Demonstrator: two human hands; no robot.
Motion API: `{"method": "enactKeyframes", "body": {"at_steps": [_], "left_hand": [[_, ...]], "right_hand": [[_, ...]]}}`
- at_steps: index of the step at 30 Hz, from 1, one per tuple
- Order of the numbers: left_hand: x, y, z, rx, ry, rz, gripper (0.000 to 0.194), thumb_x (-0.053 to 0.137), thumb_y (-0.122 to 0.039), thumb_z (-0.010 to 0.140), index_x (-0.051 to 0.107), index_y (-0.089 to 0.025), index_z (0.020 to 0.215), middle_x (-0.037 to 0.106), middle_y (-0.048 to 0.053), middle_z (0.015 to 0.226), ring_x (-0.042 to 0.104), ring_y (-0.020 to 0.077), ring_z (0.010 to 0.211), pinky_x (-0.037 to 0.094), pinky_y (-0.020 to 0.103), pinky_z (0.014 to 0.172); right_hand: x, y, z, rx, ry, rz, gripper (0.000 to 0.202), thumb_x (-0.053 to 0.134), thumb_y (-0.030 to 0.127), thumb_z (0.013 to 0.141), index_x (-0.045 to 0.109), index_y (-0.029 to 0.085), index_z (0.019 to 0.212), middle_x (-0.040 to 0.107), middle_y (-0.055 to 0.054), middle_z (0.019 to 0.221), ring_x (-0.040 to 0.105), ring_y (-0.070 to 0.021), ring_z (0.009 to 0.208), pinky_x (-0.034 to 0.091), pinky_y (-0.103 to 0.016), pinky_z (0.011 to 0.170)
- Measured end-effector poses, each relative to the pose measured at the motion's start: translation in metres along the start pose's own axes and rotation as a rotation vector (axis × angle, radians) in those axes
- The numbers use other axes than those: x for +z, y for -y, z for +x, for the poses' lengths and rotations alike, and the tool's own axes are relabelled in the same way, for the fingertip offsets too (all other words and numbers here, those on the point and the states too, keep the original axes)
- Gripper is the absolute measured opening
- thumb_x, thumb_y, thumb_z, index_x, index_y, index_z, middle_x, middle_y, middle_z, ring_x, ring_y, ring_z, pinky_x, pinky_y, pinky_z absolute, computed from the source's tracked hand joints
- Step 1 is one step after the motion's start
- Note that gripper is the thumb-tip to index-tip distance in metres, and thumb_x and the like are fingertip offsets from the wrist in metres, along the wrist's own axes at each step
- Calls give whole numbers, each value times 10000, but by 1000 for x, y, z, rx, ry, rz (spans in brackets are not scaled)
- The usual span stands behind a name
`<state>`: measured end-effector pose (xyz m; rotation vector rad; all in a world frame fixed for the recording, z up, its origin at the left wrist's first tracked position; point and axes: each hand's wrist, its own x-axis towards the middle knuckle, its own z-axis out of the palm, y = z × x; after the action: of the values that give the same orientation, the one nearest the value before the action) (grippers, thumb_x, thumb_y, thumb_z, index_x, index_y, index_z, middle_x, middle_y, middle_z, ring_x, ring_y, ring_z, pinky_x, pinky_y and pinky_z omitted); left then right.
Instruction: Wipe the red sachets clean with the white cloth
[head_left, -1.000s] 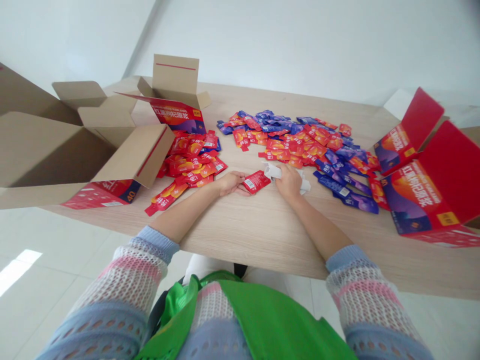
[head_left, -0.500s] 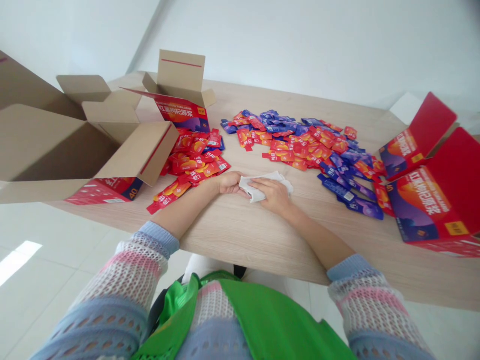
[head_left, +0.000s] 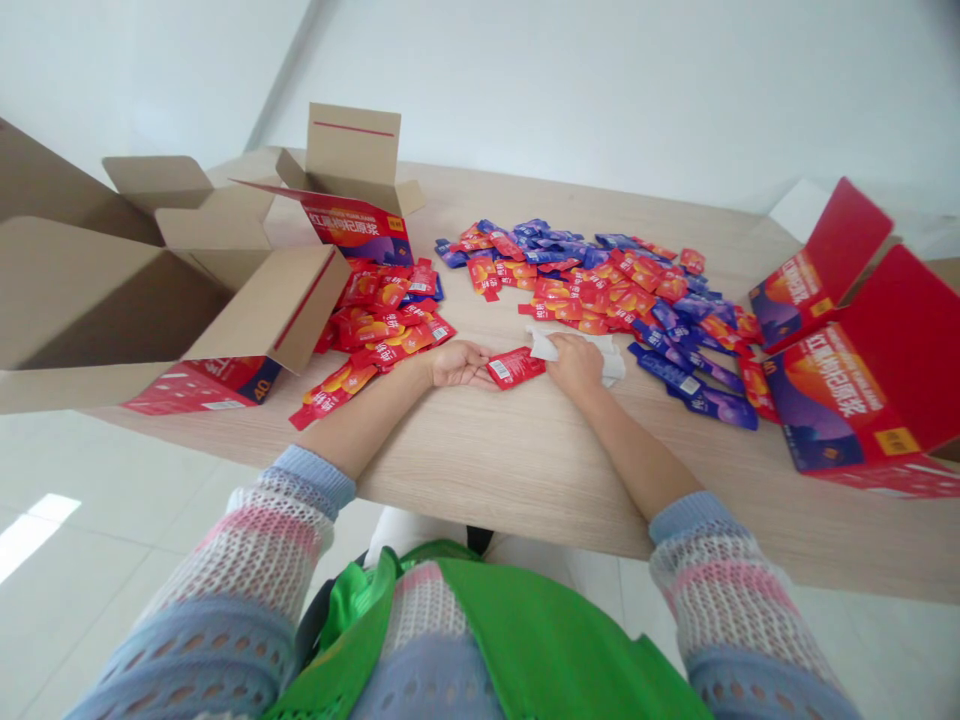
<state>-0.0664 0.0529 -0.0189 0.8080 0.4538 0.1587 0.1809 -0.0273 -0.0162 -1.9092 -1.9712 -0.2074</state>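
In the middle of the table, my left hand [head_left: 460,364] grips one end of a red sachet [head_left: 517,367], whose printed side with a barcode faces up. My right hand [head_left: 576,364] is closed around a white cloth [head_left: 609,357] at the sachet's other end, and the cloth partly covers that end. Left of my left hand lies a pile of red sachets [head_left: 382,330]. Beyond both hands spreads a larger mixed pile of red and purple sachets [head_left: 592,285].
On the left stand a large open carton [head_left: 202,385] and a smaller open red carton [head_left: 360,228] behind it. Two open red boxes [head_left: 840,400] stand at the right end of the wooden table [head_left: 480,470]. A white wall rises behind.
My right hand has moved right with the cloth, uncovering the red sachet that the cloth hid before. My left hand stays almost in place.
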Motion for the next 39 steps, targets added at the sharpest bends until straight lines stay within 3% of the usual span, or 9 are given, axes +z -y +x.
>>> {"method": "enactKeyframes", "body": {"at_steps": [4,7,15,21,25,28,33,36,39], "left_hand": [[-1,0,1,9,-49,-26,375,456,-35,841,534,-11,1207,695,220,1006,676,271,974,470,450,934],[-1,-1,1,-1,-78,-34,359,444,-51,843,541,-10,1186,700,223,978,685,281,947,478,465,913],[-5,1,5,13,-61,-28,293,419,-72,813,577,-21,1055,715,206,861,704,281,853,519,454,826],[-9,-2,2,1,90,-180,332,448,-150,683,618,-31,942,720,184,850,699,267,845,528,420,818],[-6,-8,-4,-20,155,-255,352,452,-216,641,633,-31,880,716,188,847,700,263,789,548,365,738],[-2,-11,-3,-64,116,-233,337,459,-247,683,637,-31,871,715,190,837,703,259,761,551,343,712],[5,-9,4,-157,-65,-76,271,431,-141,799,618,-17,951,719,192,845,713,242,780,547,336,764],[6,-7,6,-112,-140,-24,285,424,-40,824,579,-27,1063,724,169,871,716,224,800,546,341,790],[5,-4,6,-69,-145,0,322,433,9,839,543,-52,1135,721,156,892,719,220,784,559,343,753]], "right_hand": [[-3,0,-2,46,-60,39,393,540,223,774,616,153,1153,652,-118,1140,561,-287,1058,415,-394,891],[-4,9,-9,-3,-76,112,437,501,184,780,583,151,1208,619,-118,1213,533,-267,1130,396,-391,957],[2,50,-25,-358,106,238,668,562,199,743,427,156,1396,470,-107,1411,396,-256,1315,240,-460,1118],[-2,50,-23,-559,179,393,811,632,240,723,310,197,1467,379,-100,1475,331,-265,1363,233,-488,1123],[-3,44,-17,-655,215,511,723,659,203,712,433,251,1398,465,-66,1419,379,-244,1339,244,-482,1120],[-2,40,-11,-694,226,617,528,628,152,739,589,283,1249,589,-28,1297,465,-215,1278,280,-460,1105],[-1,33,-5,-614,240,776,376,603,132,757,695,283,1089,707,3,1079,626,-189,1077,373,-398,1052],[-2,29,-6,-554,255,840,323,623,149,739,731,269,1018,730,9,992,678,-182,938,414,-362,1017],[-2,26,-7,-494,257,888,277,643,166,716,753,236,961,740,1,934,691,-186,853,457,-343,954]]}}
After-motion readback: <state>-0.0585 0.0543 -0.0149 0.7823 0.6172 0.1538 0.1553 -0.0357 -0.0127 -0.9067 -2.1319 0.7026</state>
